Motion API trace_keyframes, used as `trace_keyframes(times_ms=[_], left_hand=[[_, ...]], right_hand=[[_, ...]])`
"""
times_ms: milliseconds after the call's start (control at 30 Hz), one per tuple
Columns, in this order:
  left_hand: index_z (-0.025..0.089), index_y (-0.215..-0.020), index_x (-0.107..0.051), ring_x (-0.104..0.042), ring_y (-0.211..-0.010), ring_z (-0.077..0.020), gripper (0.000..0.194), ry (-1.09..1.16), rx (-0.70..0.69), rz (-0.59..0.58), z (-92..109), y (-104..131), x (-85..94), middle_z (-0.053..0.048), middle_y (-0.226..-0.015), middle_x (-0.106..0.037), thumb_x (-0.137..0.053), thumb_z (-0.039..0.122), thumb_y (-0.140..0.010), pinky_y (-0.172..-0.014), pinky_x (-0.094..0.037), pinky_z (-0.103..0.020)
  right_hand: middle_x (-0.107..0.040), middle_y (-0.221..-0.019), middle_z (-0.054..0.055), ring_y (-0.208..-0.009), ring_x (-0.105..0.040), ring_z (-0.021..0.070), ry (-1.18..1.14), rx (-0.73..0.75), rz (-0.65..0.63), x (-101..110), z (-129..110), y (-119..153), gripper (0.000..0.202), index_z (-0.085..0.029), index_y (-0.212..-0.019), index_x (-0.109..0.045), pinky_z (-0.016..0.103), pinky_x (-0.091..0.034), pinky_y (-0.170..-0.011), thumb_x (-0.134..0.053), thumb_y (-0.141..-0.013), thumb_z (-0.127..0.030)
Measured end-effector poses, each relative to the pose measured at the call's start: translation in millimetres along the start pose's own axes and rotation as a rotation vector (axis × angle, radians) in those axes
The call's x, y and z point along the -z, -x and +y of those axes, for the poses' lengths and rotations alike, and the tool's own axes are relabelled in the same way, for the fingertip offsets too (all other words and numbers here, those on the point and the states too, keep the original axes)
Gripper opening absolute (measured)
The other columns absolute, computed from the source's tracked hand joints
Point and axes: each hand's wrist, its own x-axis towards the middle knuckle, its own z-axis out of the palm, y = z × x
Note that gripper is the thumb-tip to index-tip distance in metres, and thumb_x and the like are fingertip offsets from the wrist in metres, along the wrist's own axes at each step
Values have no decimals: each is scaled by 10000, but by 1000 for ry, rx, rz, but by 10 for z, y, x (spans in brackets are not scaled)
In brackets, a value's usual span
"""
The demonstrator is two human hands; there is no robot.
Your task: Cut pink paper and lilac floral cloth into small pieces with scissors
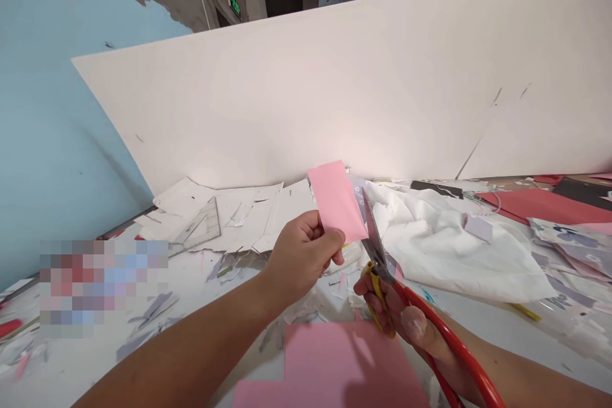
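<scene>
My left hand (306,252) pinches a small pink paper rectangle (337,201) by its lower edge, thumb in front, and holds it up off the table. My right hand (406,319) grips a pair of scissors (444,338) with red handles and a yellow piece near the pivot. Their blades are parted and point upward, close to the lower right corner of the paper; whether they touch it I cannot tell. Below both hands lies a larger pink sheet (344,363) with a notch out of its upper left, partly in the shade of my right hand.
White board scraps and a clear set square (205,226) lie at the back left. A crumpled white cloth or bag (454,248) spreads right of the scissors. Red paper (540,204) and plastic packets are farther right. A tall white panel (335,95) stands behind; paper offcuts litter the table.
</scene>
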Motion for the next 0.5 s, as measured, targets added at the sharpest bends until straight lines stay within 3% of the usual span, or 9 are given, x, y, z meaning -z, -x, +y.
trace_keyframes(times_ms=[267,500], left_hand=[[170,-667,-492,-338,-392,-39,80,-15,16,-4,33,23,-17,34,-524,-533,-499,221,-728,-368,-273,-159],[180,-653,-487,-339,-393,-40,80,-12,19,1,34,14,-17,46,-516,-535,-499,210,-726,-369,-278,-156]], right_hand=[[-385,-772,6,-664,-365,168,-8,67,27,-14,46,-18,520,-275,-917,-467,330,-338,-607,-345,-694,-729],[-369,-735,-13,-660,-343,164,-37,-155,74,-28,-30,2,529,-254,-891,-493,364,-335,-669,-370,-684,-725]])
